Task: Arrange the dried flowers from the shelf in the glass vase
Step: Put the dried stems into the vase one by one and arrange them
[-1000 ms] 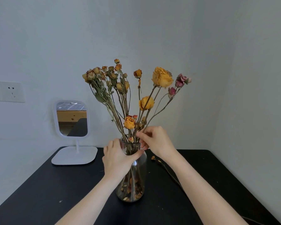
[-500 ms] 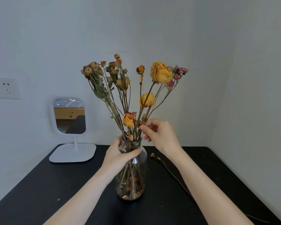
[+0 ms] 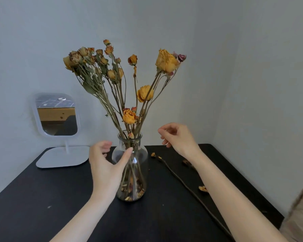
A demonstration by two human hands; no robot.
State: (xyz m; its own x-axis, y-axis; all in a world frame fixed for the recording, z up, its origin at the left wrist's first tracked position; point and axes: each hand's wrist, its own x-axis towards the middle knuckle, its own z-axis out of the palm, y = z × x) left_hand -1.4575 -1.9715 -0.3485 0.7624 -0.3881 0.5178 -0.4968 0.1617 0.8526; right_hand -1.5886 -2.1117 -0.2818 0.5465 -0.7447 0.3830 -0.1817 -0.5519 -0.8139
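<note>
A clear glass vase [image 3: 140, 159] stands in the middle of the black table [image 3: 42, 198]. It holds a bunch of dried flowers [image 3: 129, 81], yellow and orange roses with a few pink buds on long brown stems. My left hand [image 3: 106, 165] hovers just left of the vase, fingers spread, thumb tip near the vase's shoulder; it grips nothing. My right hand [image 3: 178, 137] hangs to the right of the vase's neck, apart from the stems, fingers loosely curled and empty. One loose dried stem [image 3: 182, 182] lies on the table right of the vase.
A white standing mirror [image 3: 57, 116] with a flat base [image 3: 63, 157] sits at the back left. Small dried petals [image 3: 203, 188] lie beside the loose stem. Walls close in behind and on the right; the table's right edge runs near my right forearm.
My left hand has let go of the vase and opened away to the left. My right hand has released the stems and drawn back to the right.
</note>
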